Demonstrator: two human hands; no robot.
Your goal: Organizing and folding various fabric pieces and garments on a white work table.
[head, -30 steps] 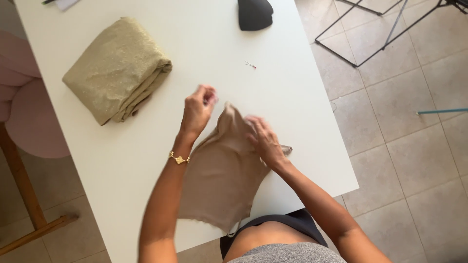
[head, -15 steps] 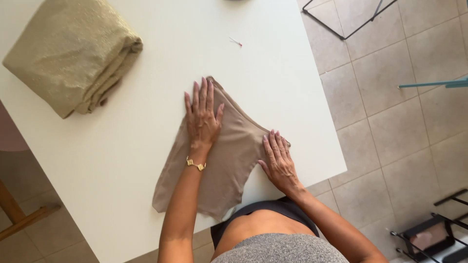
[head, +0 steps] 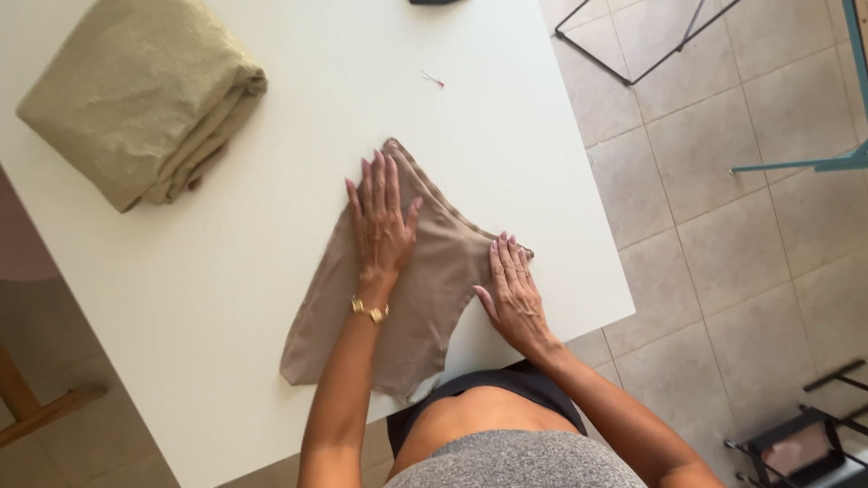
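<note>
A tan garment (head: 425, 298) lies flat on the white table (head: 298, 136), near its front edge. My left hand (head: 382, 221) presses palm down on the garment's upper part, fingers spread; a gold bracelet is on that wrist. My right hand (head: 513, 291) rests flat on the garment's right corner, fingers together and pointing away from me. Neither hand grips the cloth.
A folded olive-green cloth (head: 140, 95) sits at the table's far left. A small pink scrap (head: 434, 79) lies further back, and a dark object (head: 434, 2) shows at the top edge. Metal frames (head: 633, 54) stand on the tiled floor to the right.
The garment, held up by both hands a second ago, now lies flat on the table. Both hands have opened and press down on it.
</note>
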